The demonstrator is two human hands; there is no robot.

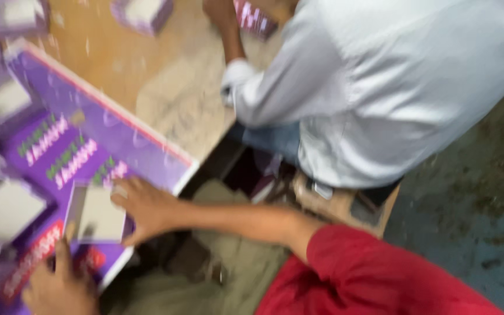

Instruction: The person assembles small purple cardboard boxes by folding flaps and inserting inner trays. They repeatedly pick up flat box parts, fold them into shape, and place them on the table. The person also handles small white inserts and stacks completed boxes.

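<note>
Head camera, looking steeply down, with the whole picture smeared by motion blur. A small open box (95, 213), pale inside with a purple outer wall, sits on a large purple printed sheet (112, 137) that runs diagonally from upper left to lower right across a wooden table (129, 58). The person's right hand (147, 207) comes in from the right on a bare forearm with a red sleeve (374, 274), and its fingers (121, 191) are spread and curled over the upper right corner and right edge of the box, touching it. The left hand (59, 286) rises from the bottom edge of the frame, with one finger (64, 248) pointing up to the box's lower left corner; the blur hides whether it presses the box or only rests beside it, and whether the other fingers are curled or loose. So the box lies between the two hands, to the left of the right hand and above the left hand, with the right hand closer and having the fuller hold. The box looks roughly square, slightly taller than wide, and tilted a little with the sheet. More small purple boxes (4, 207) stand along the left edge of the frame. Across the table, a second person in a pale grey shirt (380, 87) leans in, their hand (220, 14) near the top edge, well apart from the held box.
</note>
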